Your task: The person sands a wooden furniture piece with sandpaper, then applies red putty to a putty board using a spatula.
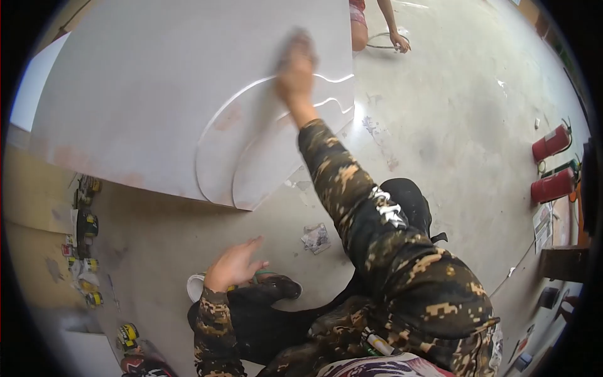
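Note:
A large pale panel (144,81) with two curved raised lines and faint reddish patches fills the upper left. My right hand (296,72) is stretched out over it, crossing the outer curved line. Motion blur smears its fingers, and a dark blurred shape shows at their tips; what it is I cannot make out. Lower down, my left hand (235,265) is apart from the panel, near my knee, its fingers spread and nothing in them. A crumpled piece of paper (316,239) lies on the floor between my arms.
At the top, another person's hand (401,43) is by a thin hoop (379,41) on the floor. Two red fire extinguishers (553,143) stand at the right. Several yellow-and-black power tools (88,224) line the left side. A dark wooden block (564,264) juts in at the right.

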Tool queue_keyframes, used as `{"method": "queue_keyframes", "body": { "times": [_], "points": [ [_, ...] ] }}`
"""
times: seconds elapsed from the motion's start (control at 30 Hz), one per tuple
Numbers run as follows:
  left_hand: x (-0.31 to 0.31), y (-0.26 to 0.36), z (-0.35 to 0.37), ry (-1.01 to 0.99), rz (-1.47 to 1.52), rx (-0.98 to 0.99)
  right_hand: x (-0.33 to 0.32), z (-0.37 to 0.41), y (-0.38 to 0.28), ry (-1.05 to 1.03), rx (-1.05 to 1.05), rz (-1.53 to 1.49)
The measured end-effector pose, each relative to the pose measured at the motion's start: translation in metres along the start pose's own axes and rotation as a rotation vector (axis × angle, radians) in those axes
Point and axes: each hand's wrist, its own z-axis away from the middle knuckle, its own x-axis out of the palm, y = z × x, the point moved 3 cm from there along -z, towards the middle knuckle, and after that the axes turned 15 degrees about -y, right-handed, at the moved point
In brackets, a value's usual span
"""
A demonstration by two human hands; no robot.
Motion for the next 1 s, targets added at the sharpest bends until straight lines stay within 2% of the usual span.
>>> {"method": "queue_keyframes", "body": {
  "times": [0.03,0.1,0.13,0.2,0.23,0.33,0.4,0.47,0.5,0.57,0.6,0.63,0.67,0.7,0.73,0.8,0.83,0.9,0.97,1.0],
  "points": [
    [0.000,-0.001,0.001,0.016,-0.007,-0.007,0.002,0.003,0.050,0.140,0.218,-0.356],
    [0.012,-0.015,0.006,0.000,0.025,-0.036,0.004,0.006,0.105,0.072,0.556,-0.496],
    [0.014,-0.020,0.006,-0.004,0.072,-0.050,-0.001,0.004,0.097,0.078,0.563,-0.499],
    [0.022,-0.026,0.010,-0.072,0.037,-0.104,-0.005,0.006,0.067,-0.078,0.306,-0.192],
    [0.022,-0.026,0.007,-0.128,-0.003,-0.158,0.005,0.009,0.053,0.002,0.180,-0.190],
    [0.012,-0.012,0.000,-0.163,0.097,-0.180,0.007,0.011,0.055,0.097,0.221,-0.217],
    [0.009,-0.009,-0.003,-0.138,0.090,-0.173,-0.004,-0.001,0.102,0.165,0.270,-0.153],
    [0.009,-0.011,-0.004,-0.110,0.078,-0.170,-0.015,-0.005,0.138,-0.080,0.827,-0.715],
    [0.013,-0.017,-0.005,-0.100,0.022,-0.159,-0.009,-0.001,0.132,-0.073,0.843,-0.723],
    [0.020,-0.029,-0.014,-0.085,-0.042,-0.142,-0.006,-0.004,0.102,0.099,0.592,-0.408],
    [0.027,-0.037,-0.020,-0.205,-0.048,-0.214,-0.004,0.004,0.096,0.106,0.595,-0.407],
    [0.032,-0.037,-0.023,-0.327,-0.050,-0.286,-0.004,0.017,0.088,0.096,0.411,-0.390],
    [0.033,-0.035,-0.025,-0.336,-0.055,-0.287,-0.004,0.030,0.082,0.085,0.234,-0.372],
    [0.027,-0.024,-0.029,-0.326,-0.006,-0.260,-0.017,0.043,0.091,-0.012,0.276,-0.511],
    [0.021,-0.016,-0.031,-0.313,0.042,-0.233,-0.025,0.051,0.104,-0.007,0.279,-0.515],
    [0.015,-0.009,-0.031,-0.274,0.073,-0.214,-0.028,0.078,0.135,0.357,0.601,-0.662],
    [0.012,-0.007,-0.034,-0.234,0.108,-0.189,-0.020,0.082,0.139,0.355,0.603,-0.666],
    [0.017,-0.017,-0.038,-0.193,0.076,-0.140,0.001,0.093,0.148,0.282,0.750,-0.666],
    [0.016,-0.014,-0.041,-0.152,0.041,-0.088,0.027,0.089,0.148,0.226,0.714,-0.560],
    [0.013,-0.011,-0.039,-0.211,0.032,-0.166,0.039,0.084,0.148,0.174,0.680,-0.459]
  ]
}}
